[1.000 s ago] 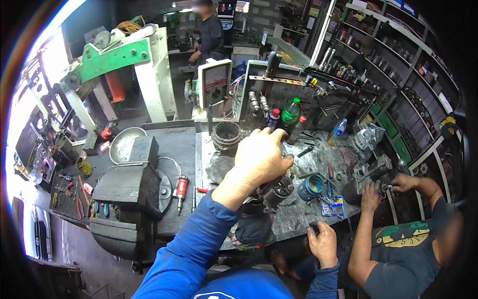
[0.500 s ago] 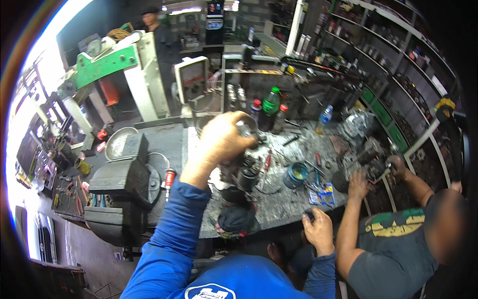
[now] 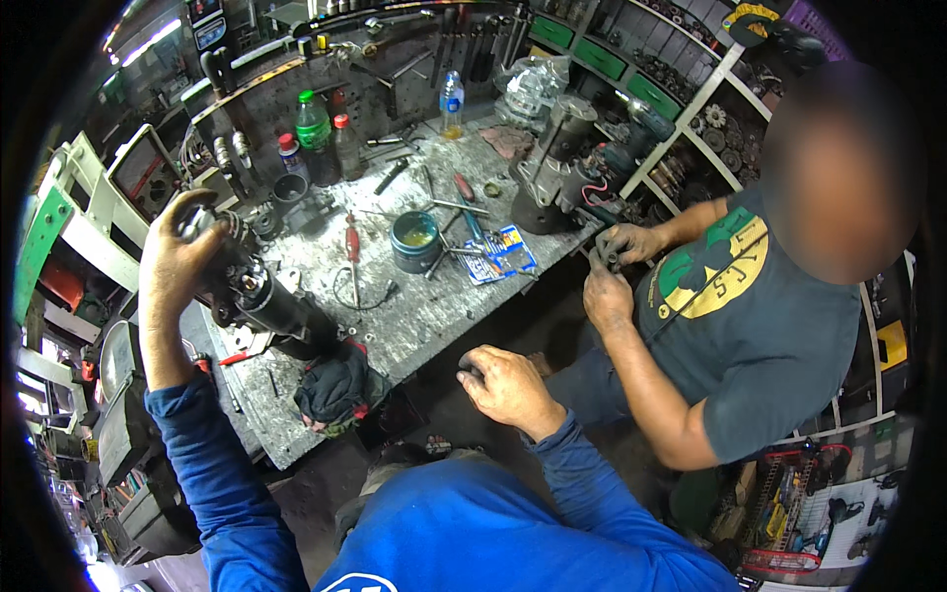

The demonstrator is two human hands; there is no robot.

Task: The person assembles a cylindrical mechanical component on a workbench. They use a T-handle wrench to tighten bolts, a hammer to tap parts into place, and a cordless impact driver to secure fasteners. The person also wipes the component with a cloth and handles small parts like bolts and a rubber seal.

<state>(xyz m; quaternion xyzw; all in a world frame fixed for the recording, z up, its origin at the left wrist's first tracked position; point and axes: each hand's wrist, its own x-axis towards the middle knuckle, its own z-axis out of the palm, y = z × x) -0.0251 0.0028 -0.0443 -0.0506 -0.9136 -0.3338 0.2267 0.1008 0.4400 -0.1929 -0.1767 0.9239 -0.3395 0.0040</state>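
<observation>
My left hand [image 3: 170, 259] is closed around a grey metal part [image 3: 200, 225] above the left of the bench. Right beside it stands a dark motor-like assembly [image 3: 258, 286] with a black cylindrical body; whether the held part touches it is hard to tell. My right hand [image 3: 513, 391] is in front of the bench edge, fingers curled on a small dark thing [image 3: 472, 372] that I cannot make out. Below the black body lies a dark cloth [image 3: 340, 385]. A red-handled screwdriver [image 3: 352, 239] and a blue-green tin [image 3: 415, 240] lie within the bench's middle.
A co-worker on the right holds a small metal part [image 3: 614, 247] in both hands. Bottles [image 3: 314, 126], a blue packet [image 3: 500, 255] and a large motor housing [image 3: 546, 187] stand or lie on the bench [image 3: 395, 326]. A vise [image 3: 133, 464] sits at left; parts shelves [image 3: 691, 118] line the right.
My view has swung to the right. My left hand still grips the metal part. The co-worker's hands have left the bench and now hold a small part before the chest.
</observation>
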